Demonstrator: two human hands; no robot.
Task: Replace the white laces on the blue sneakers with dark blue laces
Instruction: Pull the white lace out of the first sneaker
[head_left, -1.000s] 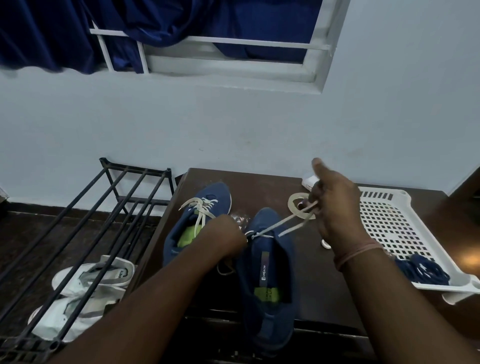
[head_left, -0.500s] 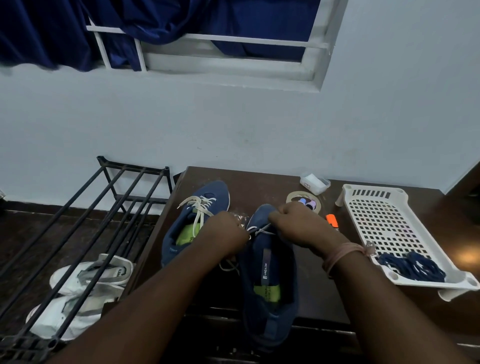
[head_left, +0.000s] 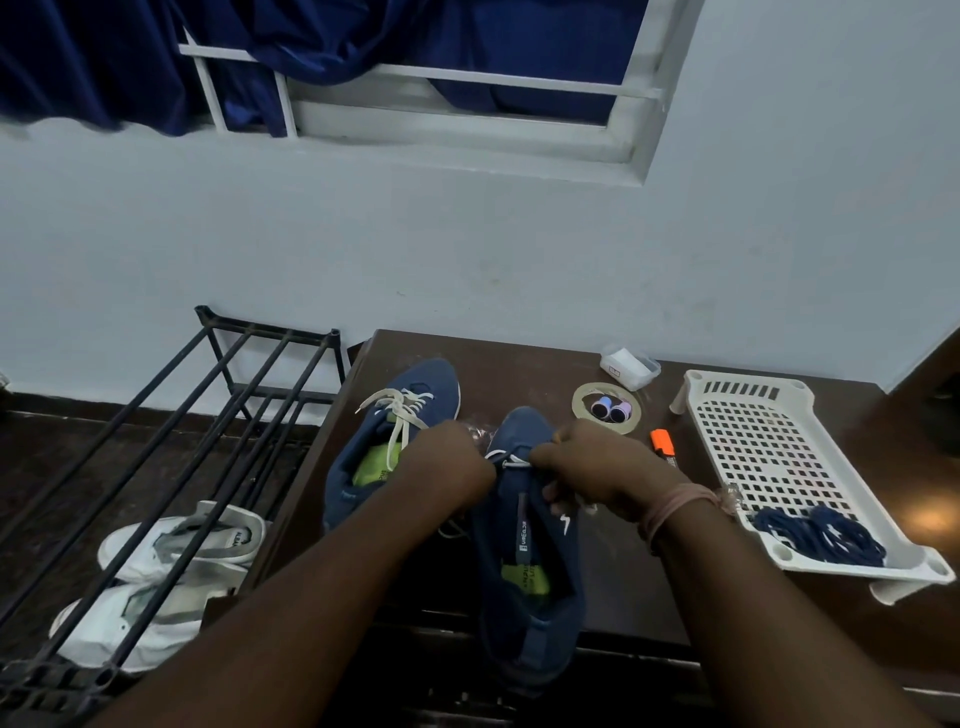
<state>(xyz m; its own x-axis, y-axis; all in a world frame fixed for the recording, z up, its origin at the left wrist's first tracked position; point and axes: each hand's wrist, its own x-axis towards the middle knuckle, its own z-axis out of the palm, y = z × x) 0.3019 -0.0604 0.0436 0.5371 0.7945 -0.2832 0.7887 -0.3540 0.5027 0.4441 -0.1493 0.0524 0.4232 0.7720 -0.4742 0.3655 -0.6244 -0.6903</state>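
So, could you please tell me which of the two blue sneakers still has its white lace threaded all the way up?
The far-left blue sneaker, untouched, is still fully laced. The nearer sneaker, under both hands, keeps only a short white stretch by its toe.

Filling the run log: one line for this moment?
stage: unlacing | both hands on near sneaker's white lace | far sneaker laced | blue laces in tray

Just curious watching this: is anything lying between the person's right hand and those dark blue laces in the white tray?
Nothing visible blocks the way. The right hand is at the near sneaker; the dark blue laces lie in the white tray's near end. Only bare table and the tray's low rim lie between. The orange marker sits farther back.
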